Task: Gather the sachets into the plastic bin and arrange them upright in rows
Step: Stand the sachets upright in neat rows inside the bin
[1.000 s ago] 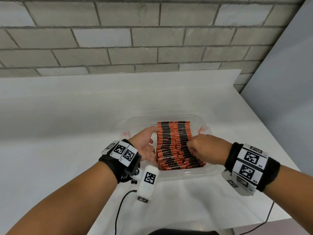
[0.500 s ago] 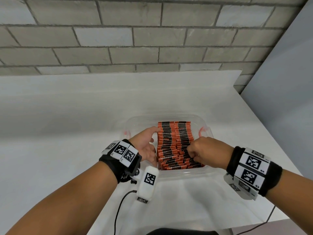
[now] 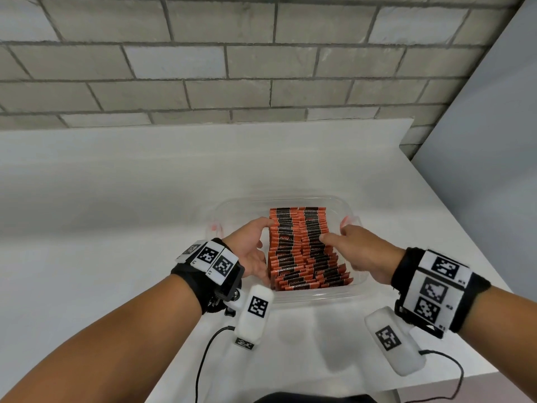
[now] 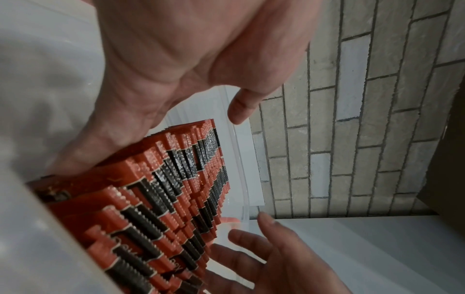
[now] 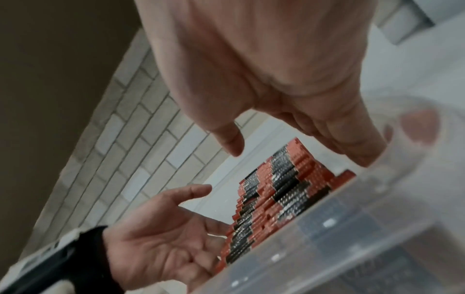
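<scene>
Sachets [image 3: 302,245] upright in plastic bin [image 3: 334,295]; right hand [image 3: 357,251] now uncurled, fingers spread, left hand [image 3: 250,248] flat alongside—rows nearly done.

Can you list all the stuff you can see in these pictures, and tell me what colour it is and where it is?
Sachets: many, too many to count, orange and black, standing in two rows inside the bin.
Plastic bin: one, clear, on the table near its front edge.
Table: one, white, against the wall.
Brick wall: one, grey, behind the table.
Wrist cameras: two, white, with black cables, strapped under the wrists.
Hands: left hand flat against the left row; right hand touching the right row.
</scene>
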Motion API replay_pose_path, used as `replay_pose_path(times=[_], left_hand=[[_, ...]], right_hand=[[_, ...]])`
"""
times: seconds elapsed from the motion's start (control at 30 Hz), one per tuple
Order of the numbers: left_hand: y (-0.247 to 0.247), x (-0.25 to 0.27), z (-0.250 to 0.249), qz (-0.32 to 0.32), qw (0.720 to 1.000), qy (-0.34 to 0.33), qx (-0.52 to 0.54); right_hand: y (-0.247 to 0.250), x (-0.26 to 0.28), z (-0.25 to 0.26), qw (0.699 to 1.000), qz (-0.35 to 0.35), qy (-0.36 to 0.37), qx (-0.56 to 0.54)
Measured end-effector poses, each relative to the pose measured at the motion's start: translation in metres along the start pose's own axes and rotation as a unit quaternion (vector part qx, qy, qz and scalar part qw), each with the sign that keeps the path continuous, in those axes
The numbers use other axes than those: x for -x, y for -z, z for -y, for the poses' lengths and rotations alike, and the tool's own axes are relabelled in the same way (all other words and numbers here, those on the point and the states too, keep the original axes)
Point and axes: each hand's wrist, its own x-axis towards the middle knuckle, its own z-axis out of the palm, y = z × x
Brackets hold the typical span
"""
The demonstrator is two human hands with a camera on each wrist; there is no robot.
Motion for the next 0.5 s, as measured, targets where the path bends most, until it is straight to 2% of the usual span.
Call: replay_pose_path(times=[0.1, 0.23, 0.5], left_hand=[[-0.004, -0.001, 0.001, 0.004, 1.000, 0.001, -0.002], [-0.006, -0.003, 0.002, 0.011, 1.000, -0.005, -0.008], [-0.018, 0.010, 0.005, 0.030, 0.998, -0.027, -0.040]], right_hand=[[-0.003, -0.003, -0.004, 0.991, 0.041, -0.051, -0.114], [-0.005, -0.009, -0.009, 0.977, 0.072, -0.059, -0.194], [-0.006, -0.013, -0.010, 0.967, 0.092, -0.065, -0.228]])
